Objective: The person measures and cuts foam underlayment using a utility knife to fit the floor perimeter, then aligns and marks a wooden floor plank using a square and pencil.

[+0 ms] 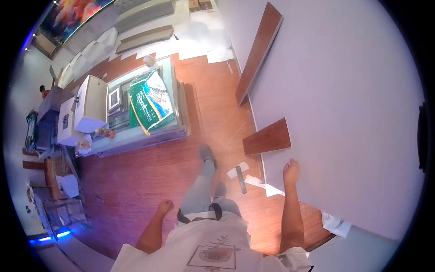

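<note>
My left hand (166,207) hangs to the left of my legs above the wood floor, fingers loosely bent and slightly apart, with nothing in it. On the right, my right hand (291,172) is raised beside the pale wall (353,113), its fingers curled in and nothing showing in them. Nearest to it, a short red-brown plank (267,137) leans on the wall. Farther along, a long plank (259,54) also leans there. On the floor between my feet and the wall lie a narrow dark strip (240,179) and white scraps (255,181).
At the left, a low stack of panels (181,113) carries a green bag (149,102), a picture frame (115,98) and white boxes (90,103). Red-brown flooring (136,181) ends in a stepped edge toward a pale floor. A person (44,92) is far left.
</note>
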A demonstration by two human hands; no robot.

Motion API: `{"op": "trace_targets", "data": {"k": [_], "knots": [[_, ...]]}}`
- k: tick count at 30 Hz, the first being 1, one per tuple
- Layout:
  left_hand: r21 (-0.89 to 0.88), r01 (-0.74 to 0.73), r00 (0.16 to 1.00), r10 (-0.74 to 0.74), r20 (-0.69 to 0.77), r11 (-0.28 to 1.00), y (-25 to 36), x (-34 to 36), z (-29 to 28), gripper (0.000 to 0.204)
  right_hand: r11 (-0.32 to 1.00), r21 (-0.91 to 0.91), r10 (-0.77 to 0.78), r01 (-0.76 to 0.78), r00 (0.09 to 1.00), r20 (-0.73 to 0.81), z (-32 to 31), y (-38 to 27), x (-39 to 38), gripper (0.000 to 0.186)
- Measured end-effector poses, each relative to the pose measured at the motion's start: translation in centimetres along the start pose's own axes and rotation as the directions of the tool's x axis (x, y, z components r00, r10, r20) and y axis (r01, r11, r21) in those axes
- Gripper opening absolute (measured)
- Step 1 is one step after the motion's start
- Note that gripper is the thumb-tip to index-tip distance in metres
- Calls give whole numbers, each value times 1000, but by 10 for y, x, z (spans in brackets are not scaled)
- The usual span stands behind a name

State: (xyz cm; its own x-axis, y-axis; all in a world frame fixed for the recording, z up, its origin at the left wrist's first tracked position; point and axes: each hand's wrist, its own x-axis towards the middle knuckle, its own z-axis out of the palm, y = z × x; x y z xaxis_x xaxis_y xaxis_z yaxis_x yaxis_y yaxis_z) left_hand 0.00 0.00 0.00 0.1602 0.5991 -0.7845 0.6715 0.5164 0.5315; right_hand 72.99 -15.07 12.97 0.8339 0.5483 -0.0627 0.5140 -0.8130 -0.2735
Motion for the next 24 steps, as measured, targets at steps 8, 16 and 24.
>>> {"op": "trace_targets", "data": {"k": [8,16,24], "knots": [[51,168,982,-171,77,985,100,145,17,29,968,-143,-221,206,970,-101,40,-46,95,55],[371,-220,950,111,292,903,261,380,73,36,988,-149,49,-50,999,-12,69,-66,122,66],[561,-385,889,131,439,733,237,710,246,42,947,-318,-19,-49,978,-207,65,-56,110,55]]}}
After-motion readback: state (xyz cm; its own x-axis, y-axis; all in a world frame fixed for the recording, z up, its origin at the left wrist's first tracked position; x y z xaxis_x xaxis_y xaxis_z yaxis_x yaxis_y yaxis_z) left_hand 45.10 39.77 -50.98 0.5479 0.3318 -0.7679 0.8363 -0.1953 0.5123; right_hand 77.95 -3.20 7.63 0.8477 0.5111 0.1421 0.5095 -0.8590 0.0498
